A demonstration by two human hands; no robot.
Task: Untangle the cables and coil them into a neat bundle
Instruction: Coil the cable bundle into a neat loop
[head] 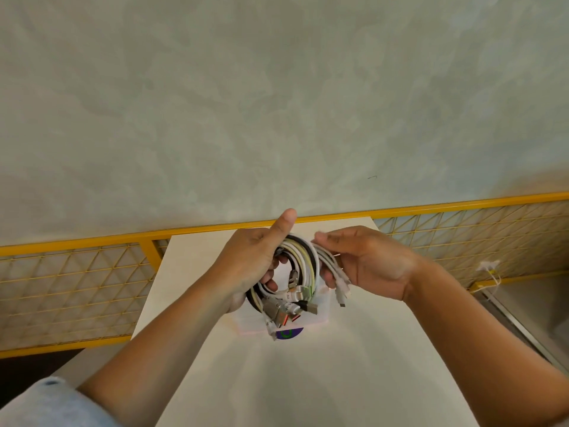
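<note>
A coil of several cables, white, black and pale yellow, hangs in the air above the white table. My left hand grips the coil's left side with fingers curled through its middle and the thumb sticking up. My right hand holds the coil's right side, its fingers round a few white strands. Several plug ends, some metal with orange inserts, dangle below the coil. More white plugs hang under my right hand.
A clear plastic piece with a purple and green round label lies on the table under the coil. A yellow-framed mesh fence runs behind the table on both sides. Beyond it lies a grey-green floor. A small white clip with cord hangs on the fence at right.
</note>
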